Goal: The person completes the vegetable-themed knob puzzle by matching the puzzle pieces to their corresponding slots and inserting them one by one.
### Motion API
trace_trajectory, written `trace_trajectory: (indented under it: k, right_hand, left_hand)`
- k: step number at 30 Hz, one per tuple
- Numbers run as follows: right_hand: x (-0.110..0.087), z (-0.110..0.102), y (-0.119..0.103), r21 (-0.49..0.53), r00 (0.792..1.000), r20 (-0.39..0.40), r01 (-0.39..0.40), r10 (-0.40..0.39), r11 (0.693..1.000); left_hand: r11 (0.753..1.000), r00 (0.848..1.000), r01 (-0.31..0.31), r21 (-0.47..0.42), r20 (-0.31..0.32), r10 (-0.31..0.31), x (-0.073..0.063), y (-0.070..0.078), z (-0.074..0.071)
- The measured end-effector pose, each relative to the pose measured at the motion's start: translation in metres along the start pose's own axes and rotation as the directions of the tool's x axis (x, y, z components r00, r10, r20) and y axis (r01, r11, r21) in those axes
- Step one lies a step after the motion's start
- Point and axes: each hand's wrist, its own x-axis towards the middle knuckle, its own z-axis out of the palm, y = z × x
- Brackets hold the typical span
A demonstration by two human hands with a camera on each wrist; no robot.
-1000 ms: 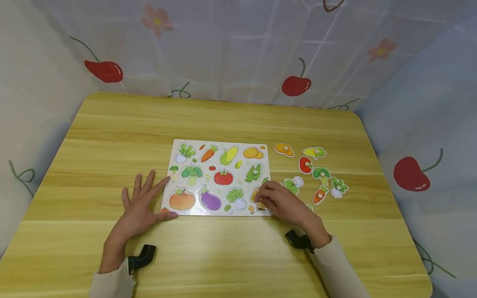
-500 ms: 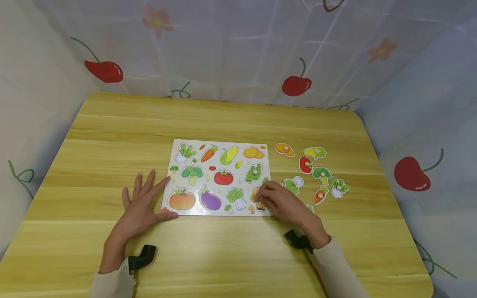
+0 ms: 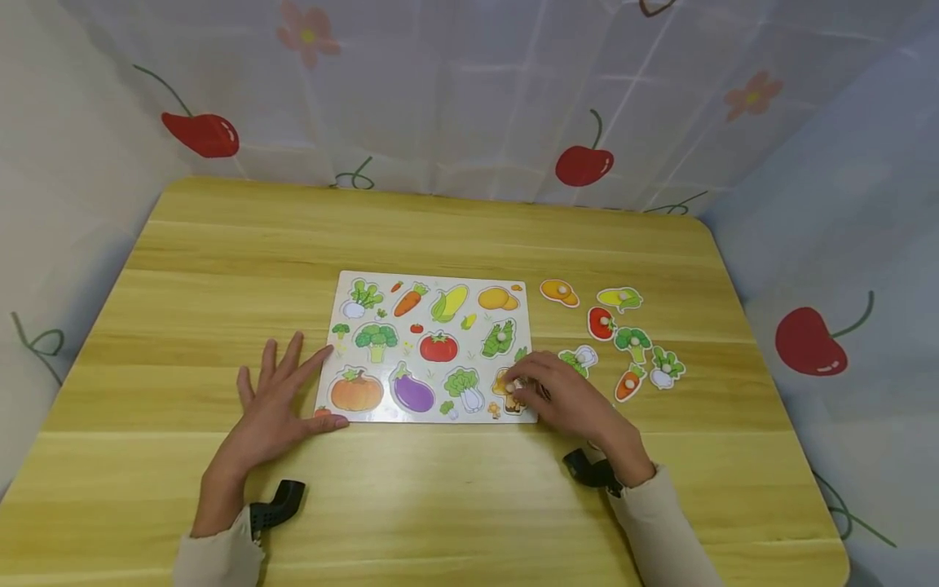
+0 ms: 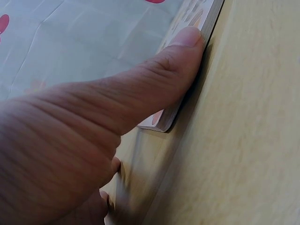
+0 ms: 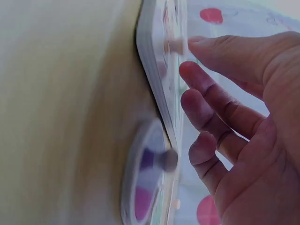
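A white vegetable puzzle board [image 3: 421,285] lies on the table. My left hand [image 3: 267,420] is spread at its left side, the thumb [image 4: 187,37] resting on the near left corner and the index fingertip at the left edge. Over the lower right corner hovers my right hand [image 3: 561,399], fingers loosely bent. Its thumb [image 5: 225,51] is close to a small knob [image 5: 176,46] but apart from it. The knob belongs to the mushroom piece [image 3: 515,401], which lies in its spot on the board. The asparagus piece [image 3: 500,338] sits above it, in its own spot.
Right of the board lie loose knobbed pieces: potato [image 3: 559,293], corn [image 3: 619,299], tomato [image 3: 601,324], broccoli [image 3: 632,344], carrot [image 3: 629,382], turnip [image 3: 666,369] and bok choy [image 3: 577,359]. A purple-and-pink piece [image 5: 143,183] lies under the right hand. Curtains border the wooden table [image 3: 411,505].
My right hand's fingers have come off the mushroom piece, parting and shifting slightly right, so its knob now shows. The left hand stays at the board's corner.
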Motion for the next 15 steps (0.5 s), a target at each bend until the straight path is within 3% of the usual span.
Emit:
trace_trajectory:
  k: [8,15]
  right_hand:
    - [-0.008,-0.018,0.021,0.056,0.993,-0.094,-0.063,0.068,0.996]
    - [-0.015,-0.028,0.042,0.011,0.977,-0.195,-0.082,0.083,0.997]
  left_hand:
    - [1.000,1.000,0.001,0.005,-0.002,-0.001,0.000,-0.001,0.000]
    - [1.000,1.000,0.008,0.001,0.002,-0.008,0.000,0.000,-0.001]
